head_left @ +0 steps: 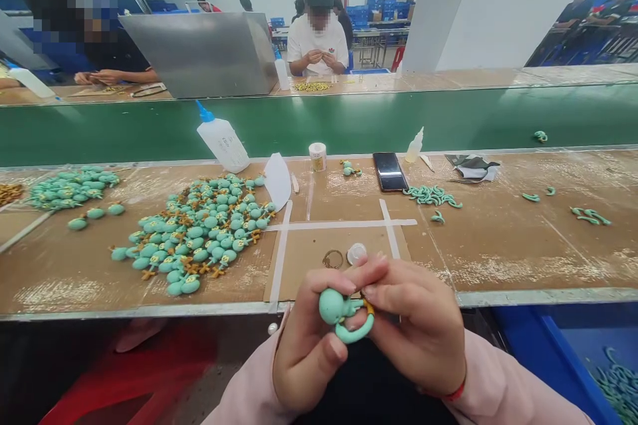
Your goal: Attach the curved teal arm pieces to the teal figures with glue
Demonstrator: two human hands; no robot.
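At the front edge of the table, my left hand is closed round a small mint-green toy figure with a round head. A curved mint-green piece loops from beside the head to the figure's orange-brown end. There my right hand pinches with thumb and forefinger; its fingertips partly hide that end. Whether the curved piece is fixed at both ends I cannot tell. Just beyond my fingers lie a white round cap and a brown ring mark on the cardboard.
A heap of similar figures lies to the left, more green pieces farther left. Curved pieces sit near a phone. Behind stand a large bottle and a small dropper bottle. A blue bin is below right. Co-workers sit across the green belt.
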